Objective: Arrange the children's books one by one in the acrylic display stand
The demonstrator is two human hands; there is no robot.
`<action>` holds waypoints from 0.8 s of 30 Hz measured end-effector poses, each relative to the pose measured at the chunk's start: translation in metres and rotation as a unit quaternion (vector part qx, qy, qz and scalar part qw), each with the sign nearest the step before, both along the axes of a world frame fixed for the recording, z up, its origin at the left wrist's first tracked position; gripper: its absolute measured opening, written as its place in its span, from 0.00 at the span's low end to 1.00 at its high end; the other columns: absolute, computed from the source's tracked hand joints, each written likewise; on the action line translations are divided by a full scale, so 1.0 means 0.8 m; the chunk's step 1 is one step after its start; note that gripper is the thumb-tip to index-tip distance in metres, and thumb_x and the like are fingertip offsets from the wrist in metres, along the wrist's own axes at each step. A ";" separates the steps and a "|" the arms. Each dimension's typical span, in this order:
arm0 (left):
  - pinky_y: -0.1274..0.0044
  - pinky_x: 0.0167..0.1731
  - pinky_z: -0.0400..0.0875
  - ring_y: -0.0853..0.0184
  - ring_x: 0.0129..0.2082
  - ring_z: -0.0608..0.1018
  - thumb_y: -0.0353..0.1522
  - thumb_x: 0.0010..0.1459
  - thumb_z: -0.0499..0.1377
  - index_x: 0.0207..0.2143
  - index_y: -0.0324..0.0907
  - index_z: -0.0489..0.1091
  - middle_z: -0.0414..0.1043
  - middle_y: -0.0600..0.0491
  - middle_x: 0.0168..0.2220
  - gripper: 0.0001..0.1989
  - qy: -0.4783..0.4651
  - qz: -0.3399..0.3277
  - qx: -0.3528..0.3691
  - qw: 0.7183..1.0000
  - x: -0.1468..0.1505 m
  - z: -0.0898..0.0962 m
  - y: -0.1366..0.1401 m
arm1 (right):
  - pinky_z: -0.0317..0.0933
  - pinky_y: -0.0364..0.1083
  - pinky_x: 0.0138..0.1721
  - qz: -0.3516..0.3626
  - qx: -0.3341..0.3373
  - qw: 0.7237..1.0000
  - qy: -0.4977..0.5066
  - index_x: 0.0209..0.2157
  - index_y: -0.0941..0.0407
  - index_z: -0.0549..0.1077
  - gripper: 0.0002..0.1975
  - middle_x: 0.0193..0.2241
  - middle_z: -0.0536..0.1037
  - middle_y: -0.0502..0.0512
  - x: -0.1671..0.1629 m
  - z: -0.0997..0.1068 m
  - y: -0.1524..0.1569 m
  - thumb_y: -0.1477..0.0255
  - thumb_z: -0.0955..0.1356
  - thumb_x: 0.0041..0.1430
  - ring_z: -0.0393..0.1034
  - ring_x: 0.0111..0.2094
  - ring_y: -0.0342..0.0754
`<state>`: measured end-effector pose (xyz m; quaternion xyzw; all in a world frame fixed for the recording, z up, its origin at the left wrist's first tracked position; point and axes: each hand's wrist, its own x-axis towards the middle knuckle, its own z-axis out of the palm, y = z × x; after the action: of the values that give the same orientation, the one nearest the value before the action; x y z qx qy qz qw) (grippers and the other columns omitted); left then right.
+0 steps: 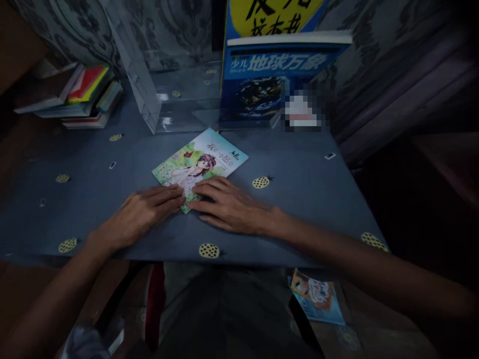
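Note:
A thin picture book [196,154] with a green and light blue cover, showing a drawn figure in white, lies closed and slanted on the patterned tablecloth [142,154]. Stretched out and close together, the fingers of my left hand [144,212] rest on its lower left part. My right hand [230,207] lies with fingers a little apart over the lower right part of the cover. Neither hand is wrapped round the book. The fingers cover part of its bottom corner.
A clear acrylic book stand [147,107] at the back holds a large blue book [250,94] and a yellow one [277,17] behind it. Stacked books [80,97] sit at the back left. Below the table's front edge, another booklet [318,299] lies at right.

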<state>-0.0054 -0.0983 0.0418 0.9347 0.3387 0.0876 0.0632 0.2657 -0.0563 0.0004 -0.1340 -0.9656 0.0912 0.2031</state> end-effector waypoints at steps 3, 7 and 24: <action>0.66 0.55 0.76 0.59 0.55 0.80 0.35 0.72 0.50 0.55 0.43 0.76 0.77 0.46 0.56 0.18 -0.018 0.012 0.009 1.000 0.002 0.001 0.000 | 0.58 0.61 0.61 0.008 -0.006 1.000 -0.018 0.59 0.57 0.72 0.18 0.58 0.71 0.68 -0.005 0.003 -0.006 0.68 0.63 0.72 0.60 0.62 0.58; 0.68 0.50 0.78 0.59 0.50 0.82 0.39 0.72 0.48 0.51 0.44 0.78 0.81 0.47 0.51 0.20 -0.032 0.050 -0.009 0.998 0.006 -0.002 0.017 | 0.57 0.59 0.61 0.004 -0.017 1.000 -0.024 0.58 0.54 0.74 0.17 0.58 0.71 0.66 -0.005 0.008 -0.008 0.66 0.62 0.73 0.61 0.62 0.56; 0.69 0.42 0.68 0.51 0.48 0.78 0.43 0.64 0.55 0.52 0.40 0.73 0.77 0.40 0.47 0.21 -0.002 0.320 -0.042 0.947 0.092 -0.004 0.151 | 0.66 0.58 0.52 -0.353 -0.064 0.933 0.006 0.52 0.57 0.77 0.14 0.52 0.76 0.65 0.051 -0.002 0.032 0.66 0.67 0.70 0.66 0.55 0.60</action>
<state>0.0682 0.0229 0.0386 0.7736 0.6231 0.0907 0.0714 0.3068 -0.0306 -0.0009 -0.4789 -0.8467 0.0763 0.2190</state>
